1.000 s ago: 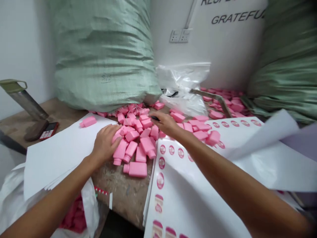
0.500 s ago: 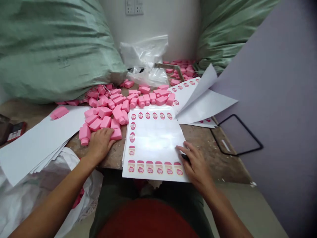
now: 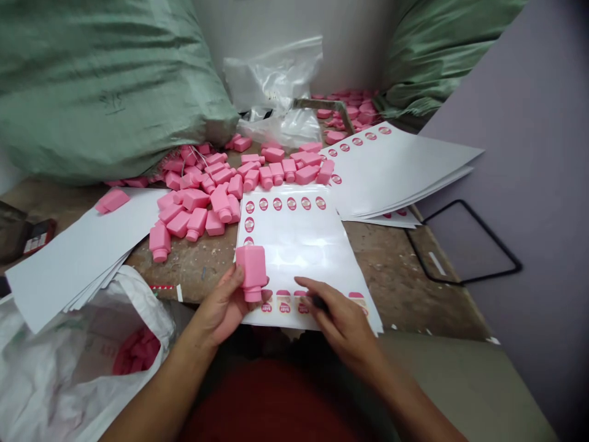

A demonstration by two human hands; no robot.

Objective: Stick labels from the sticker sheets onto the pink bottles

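A pink bottle (image 3: 252, 270), its neck pointing down, is held between the thumb and fingers of my left hand (image 3: 230, 302) above the left part of the sticker sheet (image 3: 299, 245). The sheet has small oval stickers along its top and left and larger ones along its lower edge. Over its lower right part is my right hand (image 3: 338, 316), index finger stretched out and the other fingers curled round a small black object (image 3: 318, 301). Many pink bottles (image 3: 196, 223) lie heaped on the table just beyond my left hand.
White sheets (image 3: 87, 245) lie at the left, more sticker sheets (image 3: 400, 166) at the right. An open white sack (image 3: 46, 362) holds pink pieces. Green sacks (image 3: 110, 92), a clear plastic bag (image 3: 280, 80) and a black wire frame (image 3: 473, 279) surround the table (image 3: 193, 270).
My left hand has picked up a bottle from the heap and moved right over the sheet. My right hand has shifted slightly left relative to the sheet. The raised sheets at the right now lie flatter.
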